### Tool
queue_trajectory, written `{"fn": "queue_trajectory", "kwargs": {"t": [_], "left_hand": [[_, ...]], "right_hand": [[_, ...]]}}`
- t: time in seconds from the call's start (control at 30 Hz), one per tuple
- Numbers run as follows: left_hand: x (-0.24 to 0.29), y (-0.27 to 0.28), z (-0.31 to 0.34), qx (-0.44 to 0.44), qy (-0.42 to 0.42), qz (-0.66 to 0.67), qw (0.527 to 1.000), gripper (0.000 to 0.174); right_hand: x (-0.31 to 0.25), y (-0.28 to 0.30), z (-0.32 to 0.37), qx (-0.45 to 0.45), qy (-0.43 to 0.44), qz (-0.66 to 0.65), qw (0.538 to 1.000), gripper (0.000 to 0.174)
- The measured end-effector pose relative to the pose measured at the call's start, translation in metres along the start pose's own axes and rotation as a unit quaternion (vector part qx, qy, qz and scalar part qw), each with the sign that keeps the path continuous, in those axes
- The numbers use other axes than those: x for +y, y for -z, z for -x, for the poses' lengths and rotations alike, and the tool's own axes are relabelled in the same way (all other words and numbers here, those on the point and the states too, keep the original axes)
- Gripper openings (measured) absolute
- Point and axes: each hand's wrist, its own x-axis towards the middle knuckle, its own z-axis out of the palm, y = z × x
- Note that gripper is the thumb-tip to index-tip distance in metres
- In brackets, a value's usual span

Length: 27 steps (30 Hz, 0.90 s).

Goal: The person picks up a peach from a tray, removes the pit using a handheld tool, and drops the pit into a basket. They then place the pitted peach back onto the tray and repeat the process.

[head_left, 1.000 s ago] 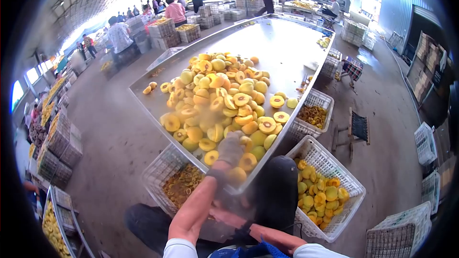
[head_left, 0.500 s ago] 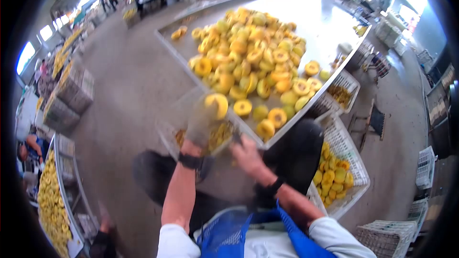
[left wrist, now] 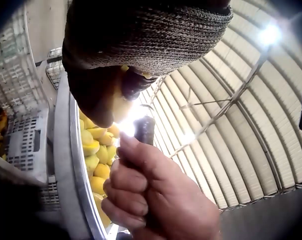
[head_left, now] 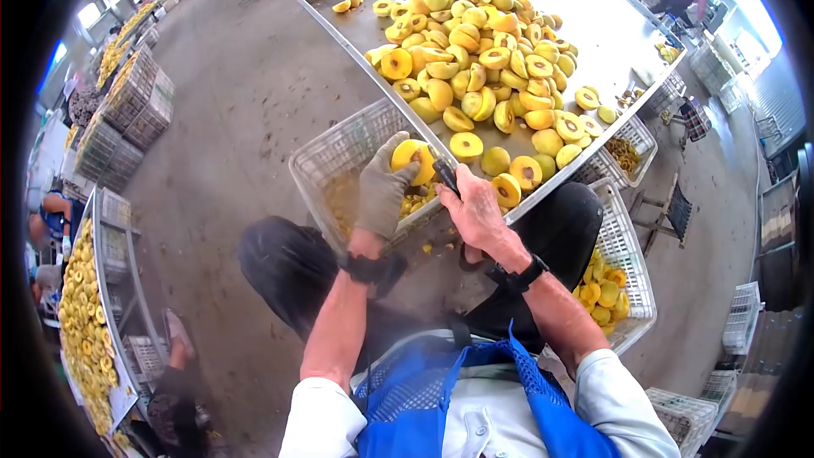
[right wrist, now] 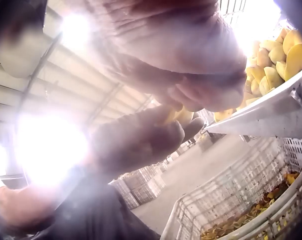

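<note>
In the head view my left hand (head_left: 380,195), in a grey knit glove, grips a yellow peach half (head_left: 410,159), cut face up with a brown hollow at its centre. My bare right hand (head_left: 476,210) curls round the black handle of a small pitting tool (head_left: 445,174), its tip right at the peach's edge. From the left wrist, the tool's dark handle (left wrist: 144,131) rises out of the right fist towards the glove, with a thin curved metal end. Both hands are by the near corner of a metal table (head_left: 356,58) heaped with peach halves (head_left: 475,59).
Below my left hand stands a white crate (head_left: 309,161) with scraps in it. Another crate (head_left: 632,263) holding peach halves stands right of my knee. A low stool (head_left: 674,212) is farther right. Along the left side lies another table of peaches (head_left: 85,322).
The left hand has gone from the pile on the table to above the crate, bringing a peach half. The right hand has risen with the tool to meet it. The head view has tilted down.
</note>
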Motion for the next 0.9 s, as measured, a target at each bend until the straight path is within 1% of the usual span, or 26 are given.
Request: {"fn": "queue_trajectory", "kwargs": {"t": [0.03,0.1,0.17,0.23,0.3,0.4,0.53,0.6,0.63,0.67,0.7,0.77,0.8,0.83,0.9], "left_hand": [[-0.005,0.001,-0.001,0.001,0.000,0.001,1.000,0.050],[-0.014,0.002,-0.004,0.014,-0.054,-0.070,0.996,0.050],[-0.017,0.000,-0.003,0.026,-0.060,-0.087,0.994,0.049],[-0.014,-0.004,0.001,0.038,-0.064,-0.103,0.992,0.049],[-0.010,-0.007,0.004,0.050,-0.094,-0.168,0.980,0.048],[-0.009,-0.011,0.005,0.057,-0.109,-0.199,0.972,0.049],[-0.023,-0.010,-0.002,0.055,-0.099,-0.231,0.966,0.051],[-0.030,-0.010,-0.005,0.047,-0.063,-0.190,0.979,0.053],[-0.029,-0.009,-0.006,0.047,-0.063,-0.190,0.979,0.053],[-0.030,-0.008,-0.004,0.046,-0.064,-0.217,0.973,0.053],[-0.029,-0.008,-0.001,0.045,-0.064,-0.243,0.967,0.053],[-0.034,-0.006,-0.004,0.038,-0.057,-0.256,0.964,0.053],[-0.032,-0.007,-0.005,0.033,-0.052,-0.267,0.962,0.053],[-0.031,-0.008,-0.004,0.033,-0.052,-0.267,0.962,0.053],[-0.028,-0.009,-0.003,0.031,-0.015,-0.229,0.973,0.052]], "right_hand": [[0.000,-0.002,0.000,0.001,0.000,0.015,1.000,0.025],[0.000,-0.004,0.001,0.002,-0.001,0.030,1.000,0.025],[0.001,-0.005,0.000,-0.016,-0.022,0.054,0.998,0.026],[-0.001,-0.003,0.000,-0.021,-0.023,0.060,0.998,0.026],[-0.001,-0.001,0.000,-0.026,-0.023,0.065,0.997,0.026],[0.002,0.000,-0.002,-0.032,-0.031,0.099,0.994,0.026],[0.007,-0.002,0.000,-0.051,-0.028,0.106,0.993,0.022],[0.014,-0.002,0.003,-0.062,-0.028,0.105,0.992,0.021],[0.017,-0.001,0.003,-0.070,-0.014,0.103,0.992,0.020],[0.020,-0.001,0.005,-0.079,-0.002,0.101,0.992,0.019],[0.018,-0.001,0.006,-0.081,-0.004,0.100,0.992,0.019],[0.012,0.001,0.006,-0.105,-0.044,0.082,0.990,0.024],[0.013,-0.001,0.006,-0.105,-0.044,0.082,0.990,0.024],[0.014,-0.004,0.007,-0.103,-0.036,0.089,0.990,0.023],[0.015,-0.006,0.007,-0.101,-0.025,0.097,0.990,0.023]]}}
